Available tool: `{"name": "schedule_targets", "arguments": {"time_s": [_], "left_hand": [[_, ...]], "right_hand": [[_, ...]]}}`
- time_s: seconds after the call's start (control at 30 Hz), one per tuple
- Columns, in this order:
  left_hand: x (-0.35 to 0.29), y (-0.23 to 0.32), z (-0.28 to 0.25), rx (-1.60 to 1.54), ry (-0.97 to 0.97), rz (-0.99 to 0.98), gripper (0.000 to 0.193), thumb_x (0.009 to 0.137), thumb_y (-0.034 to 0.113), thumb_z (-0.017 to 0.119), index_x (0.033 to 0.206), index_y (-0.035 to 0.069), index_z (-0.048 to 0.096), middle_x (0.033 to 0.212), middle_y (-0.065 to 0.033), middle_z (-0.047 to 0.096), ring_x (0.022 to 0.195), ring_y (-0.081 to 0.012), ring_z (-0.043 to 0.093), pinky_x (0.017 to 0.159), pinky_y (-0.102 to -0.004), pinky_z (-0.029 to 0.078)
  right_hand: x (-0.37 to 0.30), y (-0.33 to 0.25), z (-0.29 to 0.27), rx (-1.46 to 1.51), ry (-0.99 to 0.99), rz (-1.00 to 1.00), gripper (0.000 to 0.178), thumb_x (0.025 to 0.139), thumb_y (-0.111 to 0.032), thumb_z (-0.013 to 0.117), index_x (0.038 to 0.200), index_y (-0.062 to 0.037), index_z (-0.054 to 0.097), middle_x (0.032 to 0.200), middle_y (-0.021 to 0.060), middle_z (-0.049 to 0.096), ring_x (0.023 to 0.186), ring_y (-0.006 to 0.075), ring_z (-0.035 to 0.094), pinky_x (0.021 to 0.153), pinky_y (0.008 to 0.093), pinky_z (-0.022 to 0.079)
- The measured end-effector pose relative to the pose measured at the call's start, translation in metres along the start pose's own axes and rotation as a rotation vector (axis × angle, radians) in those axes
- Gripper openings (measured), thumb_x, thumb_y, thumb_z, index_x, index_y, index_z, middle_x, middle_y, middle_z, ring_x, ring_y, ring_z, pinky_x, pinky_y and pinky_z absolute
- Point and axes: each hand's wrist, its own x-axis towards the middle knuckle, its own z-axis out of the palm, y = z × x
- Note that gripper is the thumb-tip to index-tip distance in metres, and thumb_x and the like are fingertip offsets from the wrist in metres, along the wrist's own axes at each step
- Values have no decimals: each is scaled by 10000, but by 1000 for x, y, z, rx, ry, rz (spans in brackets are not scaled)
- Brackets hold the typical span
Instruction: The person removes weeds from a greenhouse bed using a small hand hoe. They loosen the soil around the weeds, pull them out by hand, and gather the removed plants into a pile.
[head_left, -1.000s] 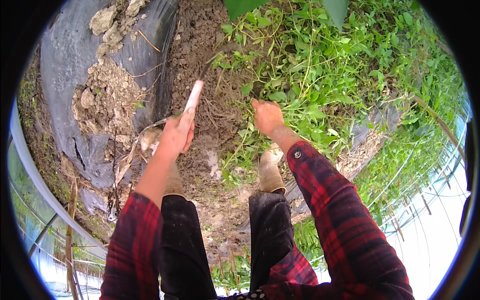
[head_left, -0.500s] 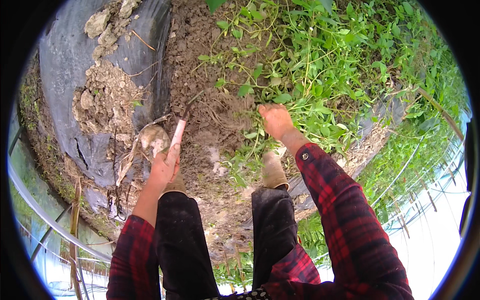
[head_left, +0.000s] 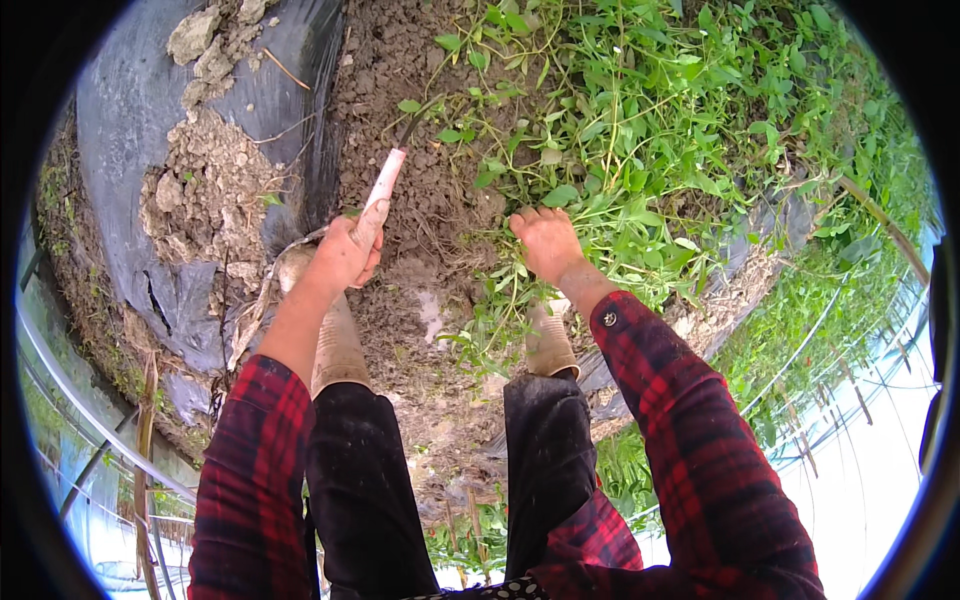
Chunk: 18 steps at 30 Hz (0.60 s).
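My left hand (head_left: pixel 350 248) is wrapped around the pale pink handle of a hand tool (head_left: pixel 385 178). The tool's thin, dark metal end points up and away over the bare soil, close to the edge of the weeds; its exact shape is hard to make out. To the right, my right hand (head_left: pixel 548 243) is closed at the edge of the green weeds (head_left: pixel 640 150), its fingers curled around a bunch of stems. Leafy stems hang below that hand, down toward my right boot (head_left: pixel 549 340).
Black plastic mulch (head_left: pixel 120 130) with clods of dry soil (head_left: pixel 215 190) covers the bed on the left. A strip of brown soil (head_left: pixel 400 270) runs between my boots. Dense weeds spread over the right side, with another strip of plastic (head_left: pixel 745 250) beneath them.
My left hand has moved up and to the right with the hand tool, bringing its metal end to the weeds' edge. My right hand stays nearly in place on the weeds.
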Motion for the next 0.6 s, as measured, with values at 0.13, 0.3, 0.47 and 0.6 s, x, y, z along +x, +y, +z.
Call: {"name": "schedule_targets", "arguments": {"time_s": [0.13,0.3,0.47,0.6], "left_hand": [[-26,-6,9,-221,-26,-140,508,896,526,411,685,63,413,460,-4,359,326,-112,301,309,-278,226],[-67,-43,23,-159,31,-174,480,902,509,412,705,71,415,454,-3,351,321,-109,312,307,-262,251],[-126,-59,31,-408,120,-245,446,915,486,398,713,88,418,452,-2,351,331,-108,318,321,-249,261],[-156,-41,59,-810,249,-200,450,901,514,401,721,102,419,472,-2,348,364,-113,321,348,-250,271]], "right_hand": [[-2,0,-8,-2,19,-23,230,682,-76,579,910,-82,555,937,87,575,939,263,560,837,416,423],[-21,12,-5,10,0,-28,217,665,-73,572,880,-73,540,883,109,595,880,277,582,813,399,435],[-88,50,0,-55,-247,63,238,675,-84,565,907,-66,519,837,109,623,778,267,626,713,398,467],[-90,56,-16,-144,-288,71,268,692,-84,561,958,-75,528,871,106,602,797,257,626,705,411,466]]}}
